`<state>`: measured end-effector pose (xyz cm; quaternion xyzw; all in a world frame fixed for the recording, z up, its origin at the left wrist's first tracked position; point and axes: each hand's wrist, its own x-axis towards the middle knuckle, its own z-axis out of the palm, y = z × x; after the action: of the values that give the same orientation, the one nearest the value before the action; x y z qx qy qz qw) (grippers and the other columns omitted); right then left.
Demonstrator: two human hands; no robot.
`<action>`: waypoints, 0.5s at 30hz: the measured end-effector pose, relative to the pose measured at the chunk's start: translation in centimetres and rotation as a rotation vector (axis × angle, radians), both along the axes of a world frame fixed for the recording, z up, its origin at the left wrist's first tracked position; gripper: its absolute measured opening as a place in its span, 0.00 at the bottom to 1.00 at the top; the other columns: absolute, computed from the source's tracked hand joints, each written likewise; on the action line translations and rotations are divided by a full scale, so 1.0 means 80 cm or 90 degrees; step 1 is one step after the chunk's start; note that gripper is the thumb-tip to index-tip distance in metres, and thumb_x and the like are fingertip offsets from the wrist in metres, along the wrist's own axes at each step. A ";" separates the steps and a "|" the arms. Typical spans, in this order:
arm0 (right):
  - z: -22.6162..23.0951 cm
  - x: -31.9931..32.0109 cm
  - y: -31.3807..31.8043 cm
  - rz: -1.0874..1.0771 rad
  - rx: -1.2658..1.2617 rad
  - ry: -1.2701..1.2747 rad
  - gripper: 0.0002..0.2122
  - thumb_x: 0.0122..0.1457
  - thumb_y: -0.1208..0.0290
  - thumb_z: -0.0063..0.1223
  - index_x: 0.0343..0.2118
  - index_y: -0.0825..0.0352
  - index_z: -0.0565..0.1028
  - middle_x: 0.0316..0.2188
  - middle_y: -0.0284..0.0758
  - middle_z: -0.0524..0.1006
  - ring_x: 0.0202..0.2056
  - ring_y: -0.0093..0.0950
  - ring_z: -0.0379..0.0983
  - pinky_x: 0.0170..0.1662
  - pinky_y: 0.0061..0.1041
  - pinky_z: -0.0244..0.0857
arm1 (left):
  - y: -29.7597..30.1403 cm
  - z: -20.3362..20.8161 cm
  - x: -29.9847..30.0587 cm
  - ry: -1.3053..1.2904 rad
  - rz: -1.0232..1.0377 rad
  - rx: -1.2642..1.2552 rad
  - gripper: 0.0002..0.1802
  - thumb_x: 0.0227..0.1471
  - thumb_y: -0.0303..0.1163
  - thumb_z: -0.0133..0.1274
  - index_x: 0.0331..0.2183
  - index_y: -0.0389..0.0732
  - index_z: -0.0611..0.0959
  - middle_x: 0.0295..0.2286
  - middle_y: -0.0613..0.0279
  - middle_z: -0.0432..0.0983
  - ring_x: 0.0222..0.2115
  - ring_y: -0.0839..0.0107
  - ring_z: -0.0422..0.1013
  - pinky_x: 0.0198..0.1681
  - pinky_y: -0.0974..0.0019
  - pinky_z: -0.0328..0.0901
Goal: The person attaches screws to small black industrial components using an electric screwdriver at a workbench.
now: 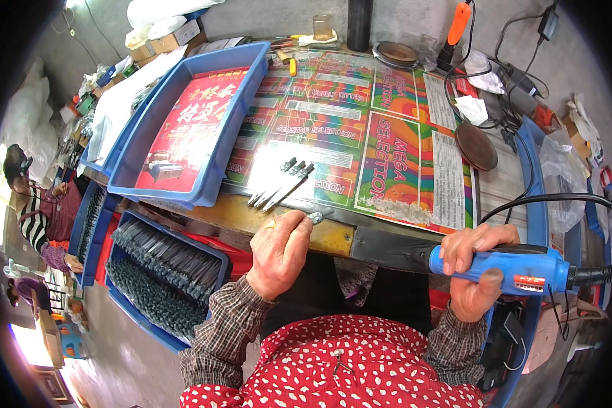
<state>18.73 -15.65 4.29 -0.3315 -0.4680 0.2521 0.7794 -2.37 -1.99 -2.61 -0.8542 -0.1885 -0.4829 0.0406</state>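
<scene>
My left hand [279,250] is closed at the table's near edge, fingertips pinched on a small piece with a dark grey end [315,217]; the rest of it is hidden by the fingers. Just beyond lie several slender silver pieces with black ends [282,185], side by side on the printed sheet [316,146]. At the right, my right hand [476,265] wraps round a blue corded power tool [517,264]. Its dark nose points left, toward my left hand, and stays apart from it.
A blue tray [209,178] with a red printed sheet inside stands at the table's left. Below it, a blue crate [217,253] holds many dark-ended pieces. A round brown disc [477,146] and black cables [547,198] lie at the right. Another person [37,211] sits at far left.
</scene>
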 end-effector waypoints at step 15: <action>-0.004 0.006 -0.001 0.017 0.012 0.034 0.20 0.46 0.60 0.63 0.32 0.67 0.64 0.17 0.33 0.69 0.18 0.25 0.66 0.24 0.26 0.61 | 0.038 0.012 0.020 0.208 0.225 -0.051 0.10 0.38 0.24 0.49 0.30 0.39 0.76 0.27 0.59 0.70 0.32 0.61 0.68 0.35 0.60 0.62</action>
<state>19.22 -15.76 3.99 -0.3111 -0.4539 0.2664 0.7914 -0.77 1.07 -1.67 -0.8755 -0.3453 -0.3159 0.1203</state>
